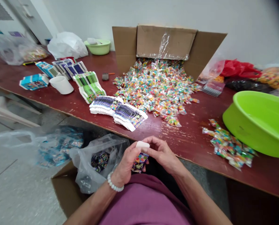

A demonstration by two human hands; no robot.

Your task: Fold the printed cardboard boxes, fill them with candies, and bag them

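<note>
In front of my body, just off the table's front edge, I hold a small purple printed candy box (139, 161) with a white end flap. My left hand (127, 161) is wrapped round its side, a beaded bracelet on that wrist. My right hand (161, 153) pinches the white flap at the top with thumb and fingers. Fanned stacks of flat purple boxes (130, 115) lie on the table just beyond my hands. Behind them spreads a big heap of wrapped candies (158, 87), spilling from a cardboard box (165, 42) lying on its side.
Green flat boxes (89, 86), a white cup (61, 85) and blue boxes (34, 82) stand to the left. A lime-green basin (254, 125) sits right, beside a small candy pile (230, 145). Below the edge, a clear plastic bag (83, 175) with dark packets lines a carton (64, 184).
</note>
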